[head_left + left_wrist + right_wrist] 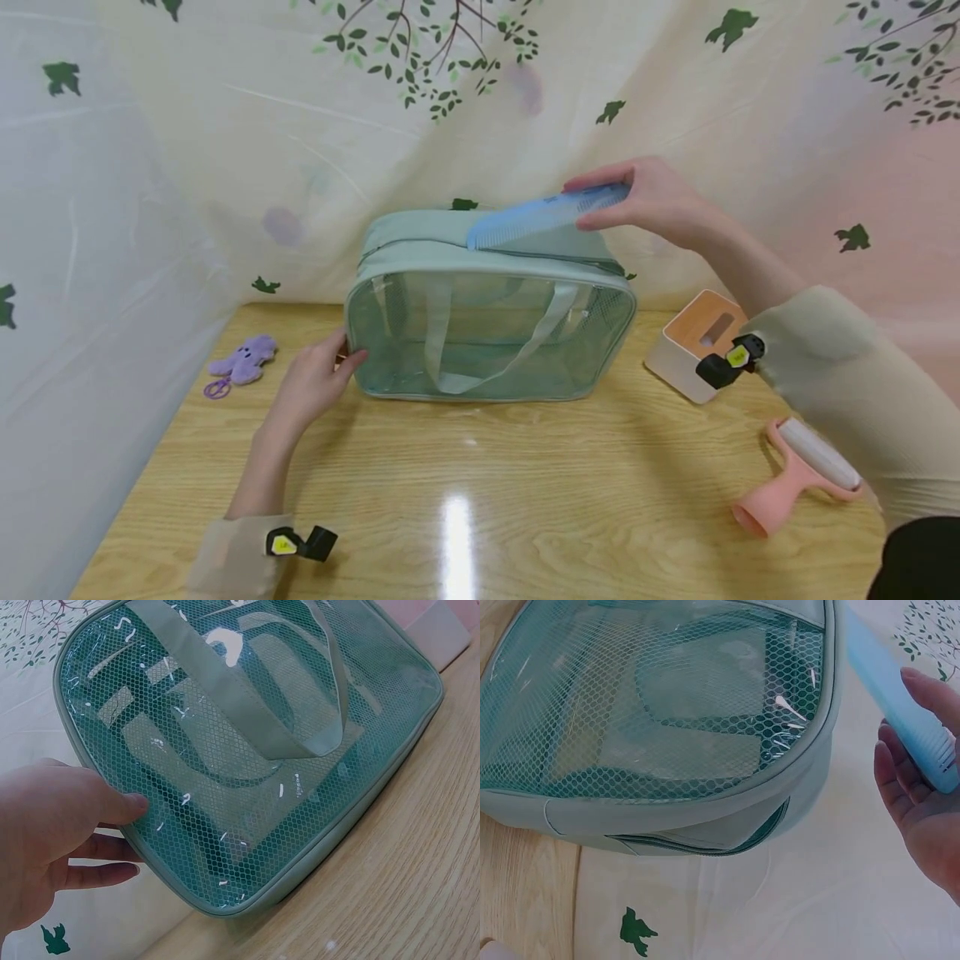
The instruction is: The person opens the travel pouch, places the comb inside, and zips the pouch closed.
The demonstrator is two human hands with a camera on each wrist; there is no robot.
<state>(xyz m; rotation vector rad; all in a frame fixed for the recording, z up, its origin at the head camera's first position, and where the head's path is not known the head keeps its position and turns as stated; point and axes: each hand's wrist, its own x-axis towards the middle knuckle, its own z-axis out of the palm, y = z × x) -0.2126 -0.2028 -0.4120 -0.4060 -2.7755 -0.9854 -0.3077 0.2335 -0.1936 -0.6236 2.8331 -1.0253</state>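
A green bag with a see-through mesh front and a hanging strap handle stands upright on the table. My left hand holds its lower left edge, with the thumb on the front rim and the other fingers at the side, as the left wrist view shows. In my right hand is a light blue comb, pinched at one end between thumb and fingers. The comb slants over the bag's top, its far end low near the zip. A gap in the zip shows at the bag's side in the right wrist view.
A purple plush keyring lies left of the bag. On the right are a white box with a wooden lid, partly behind the right forearm, and a pink lint roller. A patterned cloth hangs behind the table.
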